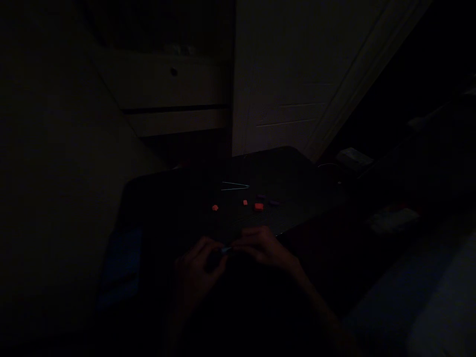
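The scene is very dark. My left hand (199, 260) is closed on a small light-blue piece (225, 250), whose kind I cannot make out. From the right, my right hand (262, 244) meets it with thumb and fingers pinched at the piece's end. Beyond my hands on the dark table (167, 198) lie a small orange flower-like piece (215, 208), a small pinkish block (245, 202) and a larger red block (259, 207). Two dark purplish pieces (274, 203) lie by the red one. A pair of thin tweezers (235, 186) rests farther back, its tips pointing right.
A dim bluish flat rectangle (121, 267) lies at the table's left side. Behind the table stand a drawer unit (178, 89) and a pale panel (278, 74). To the right, a whitish box (354, 157) and pale fabric (442, 297) show faintly.
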Demonstrator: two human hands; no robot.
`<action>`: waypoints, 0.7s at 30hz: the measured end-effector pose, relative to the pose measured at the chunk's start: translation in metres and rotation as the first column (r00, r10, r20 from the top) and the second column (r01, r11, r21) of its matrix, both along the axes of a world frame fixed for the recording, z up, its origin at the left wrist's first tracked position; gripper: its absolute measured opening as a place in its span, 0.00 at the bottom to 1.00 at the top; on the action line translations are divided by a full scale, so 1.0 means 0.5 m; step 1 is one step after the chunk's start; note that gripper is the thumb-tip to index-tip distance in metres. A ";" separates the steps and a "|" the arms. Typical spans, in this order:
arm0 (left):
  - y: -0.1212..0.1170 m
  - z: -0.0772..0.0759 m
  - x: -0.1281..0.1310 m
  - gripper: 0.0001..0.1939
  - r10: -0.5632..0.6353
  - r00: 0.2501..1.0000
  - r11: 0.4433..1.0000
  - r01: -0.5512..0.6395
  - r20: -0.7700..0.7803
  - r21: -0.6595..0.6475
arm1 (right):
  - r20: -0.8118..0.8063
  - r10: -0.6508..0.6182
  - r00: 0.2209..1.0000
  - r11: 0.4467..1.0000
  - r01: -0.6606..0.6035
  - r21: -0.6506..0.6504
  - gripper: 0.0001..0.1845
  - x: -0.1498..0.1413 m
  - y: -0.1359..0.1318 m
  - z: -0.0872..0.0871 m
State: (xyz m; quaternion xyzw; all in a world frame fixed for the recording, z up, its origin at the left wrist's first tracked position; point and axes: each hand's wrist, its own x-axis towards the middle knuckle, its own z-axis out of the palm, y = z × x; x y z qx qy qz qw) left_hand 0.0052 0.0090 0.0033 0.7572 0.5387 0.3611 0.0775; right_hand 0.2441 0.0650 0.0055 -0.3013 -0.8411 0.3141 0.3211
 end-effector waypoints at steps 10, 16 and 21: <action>-0.003 0.001 0.003 0.04 -0.006 1.000 1.000 0.006 -0.009 -0.010 | 0.100 -0.018 0.995 1.000 0.015 0.028 0.10 0.010 -0.008 0.015; -0.004 -0.003 0.002 0.05 0.016 1.000 1.000 -0.016 -0.025 -0.013 | 0.055 -0.062 0.997 0.998 0.061 0.026 0.09 0.011 -0.015 0.010; 0.001 -0.011 0.000 0.05 0.014 1.000 0.999 -0.013 -0.023 0.034 | 0.029 -0.073 0.997 0.997 0.072 0.032 0.12 0.001 -0.023 0.009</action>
